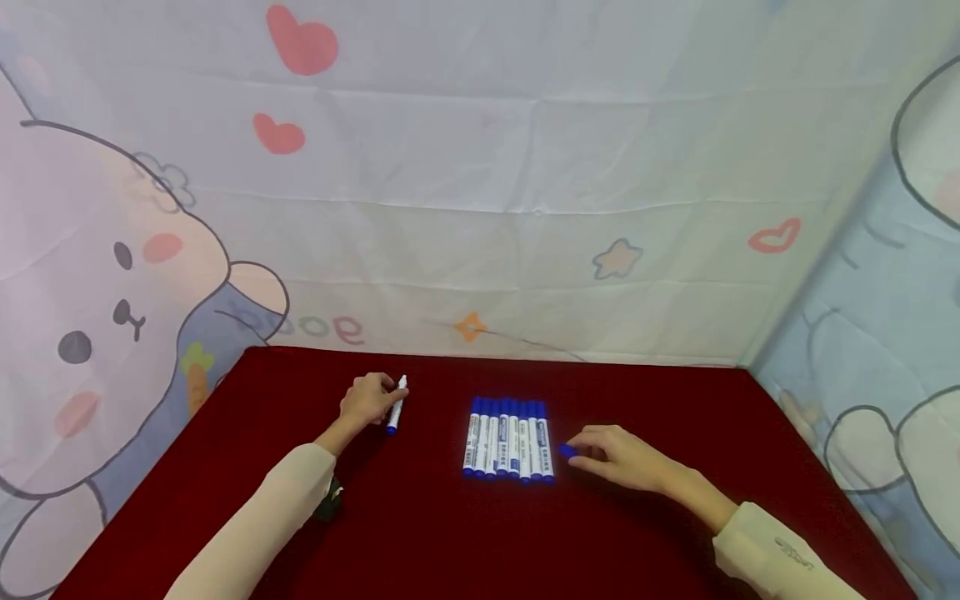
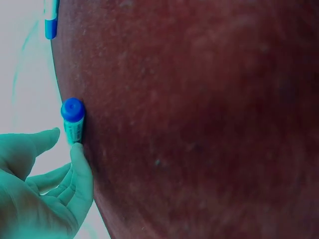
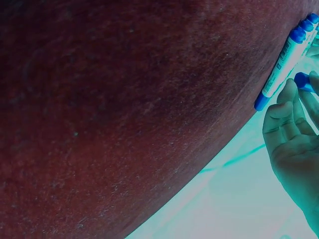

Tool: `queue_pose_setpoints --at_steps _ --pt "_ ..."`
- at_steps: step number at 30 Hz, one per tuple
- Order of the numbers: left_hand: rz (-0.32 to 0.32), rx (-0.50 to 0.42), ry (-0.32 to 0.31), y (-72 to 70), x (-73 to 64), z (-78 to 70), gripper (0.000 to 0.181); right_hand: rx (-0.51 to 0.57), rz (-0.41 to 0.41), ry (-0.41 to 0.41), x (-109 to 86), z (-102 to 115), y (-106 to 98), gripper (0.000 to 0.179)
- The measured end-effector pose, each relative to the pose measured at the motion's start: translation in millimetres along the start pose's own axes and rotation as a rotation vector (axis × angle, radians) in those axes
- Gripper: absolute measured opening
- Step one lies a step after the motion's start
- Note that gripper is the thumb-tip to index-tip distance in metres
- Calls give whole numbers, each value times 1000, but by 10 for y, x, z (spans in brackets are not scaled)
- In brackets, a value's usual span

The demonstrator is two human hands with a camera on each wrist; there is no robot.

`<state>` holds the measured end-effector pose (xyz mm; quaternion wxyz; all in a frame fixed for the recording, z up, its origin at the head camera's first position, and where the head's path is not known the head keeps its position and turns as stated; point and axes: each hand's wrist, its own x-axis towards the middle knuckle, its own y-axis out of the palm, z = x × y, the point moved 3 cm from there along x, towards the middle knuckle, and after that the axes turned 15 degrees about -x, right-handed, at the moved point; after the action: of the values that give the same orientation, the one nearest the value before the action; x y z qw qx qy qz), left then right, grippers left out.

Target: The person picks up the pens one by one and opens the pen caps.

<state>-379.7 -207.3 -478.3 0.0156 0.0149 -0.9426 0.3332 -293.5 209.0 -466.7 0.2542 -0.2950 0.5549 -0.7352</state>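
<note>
My left hand [image 1: 366, 400] is at an uncapped marker [image 1: 397, 408] with a white tip and a blue end, on the left of the red table. In the left wrist view, a fingertip touches the marker [image 2: 74, 122], while the thumb stands slightly apart from it. My right hand [image 1: 618, 457] pinches a blue cap [image 1: 567, 451] at its fingertips. Right of the table's middle, this hand is just beside a row of several capped white markers [image 1: 504, 437], their blue caps at the far end. The cap [image 3: 302, 81] also shows among the fingers in the right wrist view.
A dark red cloth covers the table [image 1: 420, 533]. Behind it hangs a pale printed curtain [image 1: 525, 167] with hearts and stars, and a cartoon animal on the left. A small dark object [image 1: 330, 500] is by the left forearm.
</note>
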Motion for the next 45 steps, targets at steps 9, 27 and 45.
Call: queue_pose_setpoints --at_steps 9,27,45 --pt "-90 76 83 -162 -88 -108 36 -17 1 -9 -18 -12 53 28" --pt "87 -122 255 88 -391 -643 30 -60 -22 23 -48 -192 -53 23" --pt "286 -226 324 322 -635 -813 28 195 -118 211 77 -521 -190 28"
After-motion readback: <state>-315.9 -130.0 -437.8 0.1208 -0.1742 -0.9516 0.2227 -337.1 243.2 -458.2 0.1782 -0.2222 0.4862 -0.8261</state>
